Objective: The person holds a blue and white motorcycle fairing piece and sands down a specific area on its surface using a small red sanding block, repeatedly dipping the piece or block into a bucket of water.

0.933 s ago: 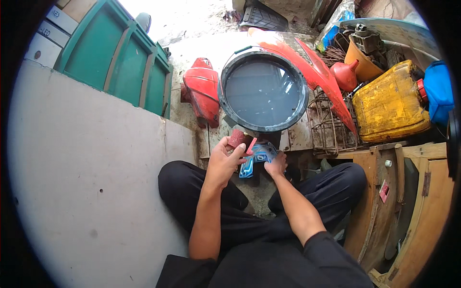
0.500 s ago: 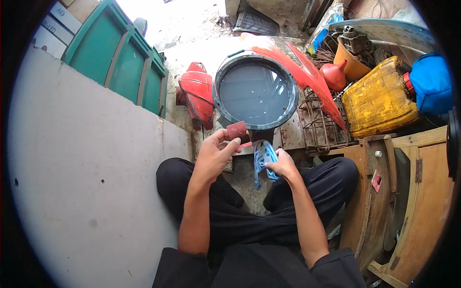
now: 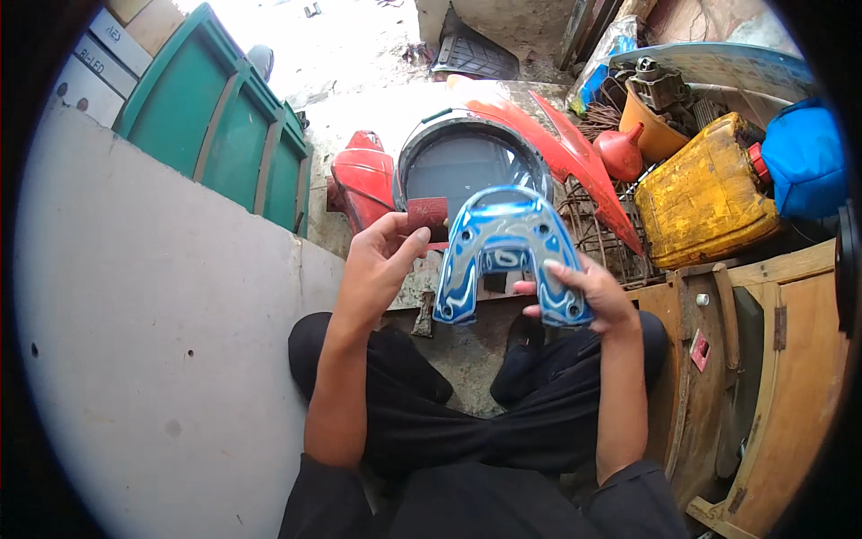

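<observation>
My left hand [image 3: 382,260] pinches a folded piece of dark red sandpaper [image 3: 427,216] between thumb and fingers, just in front of the bucket. In my right hand [image 3: 593,292] is a U-shaped plastic motorcycle part [image 3: 512,220] with a glossy blue, white and grey swirl pattern and several screw holes. My thumb lies on its right leg, with fingers behind and in the gap between the legs. The part's face is turned up toward me, and the sandpaper is beside its left edge. Behind both hands stands a black bucket [image 3: 402,184] of greyish water, partly hidden by the part.
Red fairing pieces lie left [image 3: 364,175] and right [image 3: 575,148] of the bucket. Farther right are a red funnel [image 3: 620,154], a yellow jerrycan [image 3: 709,193] and a blue bag [image 3: 804,153]. A white wall [image 3: 171,296] borders my left; a wooden cabinet [image 3: 799,359] stands right.
My right hand has raised the blue patterned part and turned its broad face toward me; before, it was lower and edge-on. My left hand has shifted slightly left and up with the sandpaper.
</observation>
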Available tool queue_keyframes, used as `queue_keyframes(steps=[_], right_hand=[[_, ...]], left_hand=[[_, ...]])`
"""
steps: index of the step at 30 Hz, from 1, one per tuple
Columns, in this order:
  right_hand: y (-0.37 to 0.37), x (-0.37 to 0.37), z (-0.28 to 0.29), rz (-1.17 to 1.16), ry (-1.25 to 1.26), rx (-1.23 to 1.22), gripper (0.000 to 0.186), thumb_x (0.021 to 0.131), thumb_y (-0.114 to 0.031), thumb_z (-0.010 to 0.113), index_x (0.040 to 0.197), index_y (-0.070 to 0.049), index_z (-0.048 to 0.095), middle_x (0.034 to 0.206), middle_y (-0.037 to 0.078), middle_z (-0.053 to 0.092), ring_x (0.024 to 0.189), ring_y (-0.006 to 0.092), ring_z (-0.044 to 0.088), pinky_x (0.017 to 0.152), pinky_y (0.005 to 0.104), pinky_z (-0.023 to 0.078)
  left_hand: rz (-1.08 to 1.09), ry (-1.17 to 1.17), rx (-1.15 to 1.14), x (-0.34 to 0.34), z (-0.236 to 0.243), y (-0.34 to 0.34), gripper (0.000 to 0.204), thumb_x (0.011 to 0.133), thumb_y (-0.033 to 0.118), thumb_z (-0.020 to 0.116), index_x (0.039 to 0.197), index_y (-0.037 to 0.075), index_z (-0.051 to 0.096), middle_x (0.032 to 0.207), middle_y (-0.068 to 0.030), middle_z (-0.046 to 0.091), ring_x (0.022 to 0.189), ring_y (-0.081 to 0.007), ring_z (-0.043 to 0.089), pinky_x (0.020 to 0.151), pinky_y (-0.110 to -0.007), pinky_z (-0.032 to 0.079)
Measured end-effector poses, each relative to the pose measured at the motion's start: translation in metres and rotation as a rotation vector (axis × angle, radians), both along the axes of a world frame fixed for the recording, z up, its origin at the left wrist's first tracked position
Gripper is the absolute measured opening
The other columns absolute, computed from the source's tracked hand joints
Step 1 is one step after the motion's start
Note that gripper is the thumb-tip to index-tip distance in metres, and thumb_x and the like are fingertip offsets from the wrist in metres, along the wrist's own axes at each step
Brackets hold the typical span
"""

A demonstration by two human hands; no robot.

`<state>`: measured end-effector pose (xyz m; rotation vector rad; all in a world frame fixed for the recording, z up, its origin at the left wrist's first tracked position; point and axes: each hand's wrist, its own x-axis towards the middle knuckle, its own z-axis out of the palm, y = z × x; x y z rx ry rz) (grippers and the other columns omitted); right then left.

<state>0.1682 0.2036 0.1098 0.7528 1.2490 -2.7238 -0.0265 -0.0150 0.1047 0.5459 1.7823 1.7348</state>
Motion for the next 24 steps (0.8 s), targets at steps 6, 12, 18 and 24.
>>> queue_keyframes(steps=[6, 12, 18, 24], right_hand=[[0.015, -0.013, 0.0, -0.13, 0.027, 0.124, 0.044, 0.098, -0.015, 0.061, 0.134, 0.005, 0.045, 0.115, 0.02, 0.063, 0.094, 0.0266, 0.072, 0.072, 0.0408, 0.065], [0.002, -0.005, -0.006, -0.161, -0.016, 0.145, 0.042, 0.098, -0.017, 0.061, 0.132, 0.005, 0.047, 0.103, 0.019, 0.066, 0.09, 0.0249, 0.072, 0.071, 0.0392, 0.065], [0.004, 0.002, -0.007, -0.25, 0.044, 0.118, 0.037, 0.098, -0.015, 0.059, 0.129, 0.004, 0.048, 0.106, 0.018, 0.065, 0.089, 0.0249, 0.073, 0.069, 0.0408, 0.066], [0.004, 0.004, -0.004, -0.265, 0.027, 0.105, 0.036, 0.098, -0.014, 0.06, 0.127, 0.004, 0.049, 0.105, 0.016, 0.064, 0.089, 0.0251, 0.073, 0.069, 0.0416, 0.066]], left_hand=[[0.041, -0.068, 0.04, 0.008, 0.001, -0.003, 0.024, 0.096, 0.012, 0.067, 0.116, -0.003, 0.066, 0.096, -0.0007, 0.069, 0.084, -0.0057, 0.061, 0.075, -0.021, 0.047], [0.045, -0.046, 0.036, 0.016, 0.0, -0.002, 0.023, 0.095, 0.01, 0.068, 0.115, -0.004, 0.068, 0.098, -0.0026, 0.07, 0.083, -0.0055, 0.062, 0.072, -0.022, 0.048], [0.117, 0.616, -0.094, 0.024, 0.005, 0.0, 0.02, 0.089, 0.001, 0.069, 0.109, 0.0, 0.072, 0.094, -0.0077, 0.071, 0.082, -0.0164, 0.065, 0.074, -0.03, 0.051], [0.2, 0.717, -0.017, 0.033, 0.003, 0.004, 0.024, 0.086, -0.004, 0.069, 0.109, 0.002, 0.073, 0.099, -0.0122, 0.071, 0.085, -0.0235, 0.067, 0.077, -0.034, 0.052]])
